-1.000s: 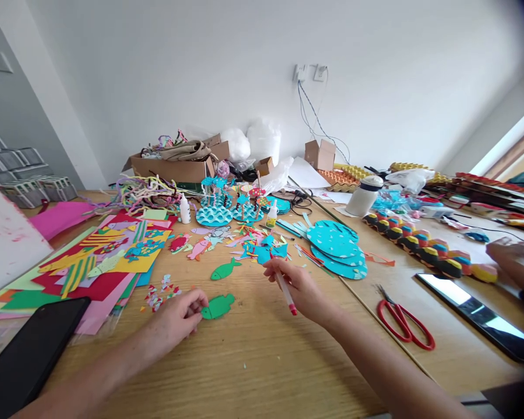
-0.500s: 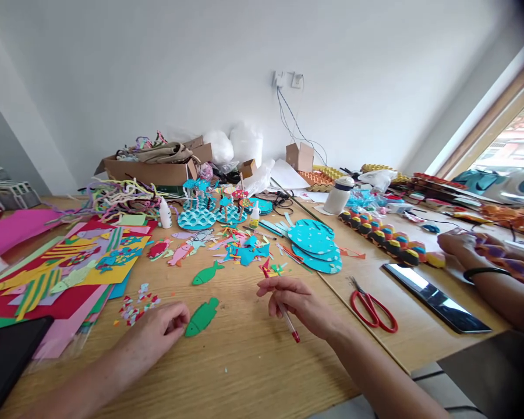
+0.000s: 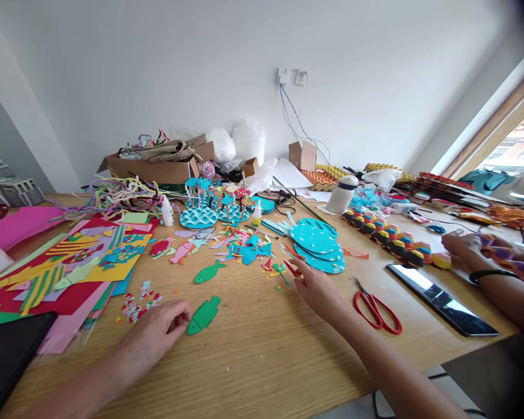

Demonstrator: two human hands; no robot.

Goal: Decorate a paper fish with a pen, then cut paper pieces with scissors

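Green paper fish point(image 3: 204, 315) toward the table's point(image 3: 262, 343) front edge, lying diagonally, head pointing near-left, just right of the left hand's point(image 3: 168, 327) curled-together fingers. Right hand's point(image 3: 312, 285) fingers pinch a red-tipped pen point(image 3: 291, 269).

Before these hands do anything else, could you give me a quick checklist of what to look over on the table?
1. Near green paper fish flat on the table: ok.
2. Left hand touching that fish: cannot tell; it is right beside the edge.
3. Far green paper fish separate from the near one: ok.
4. Right hand's grip: cannot tell; a red item shows at it, mostly hidden.
5. Loose paper bits away from the left hand: not ok, they lie close by.
6. Scissors apart from the right hand: ok.
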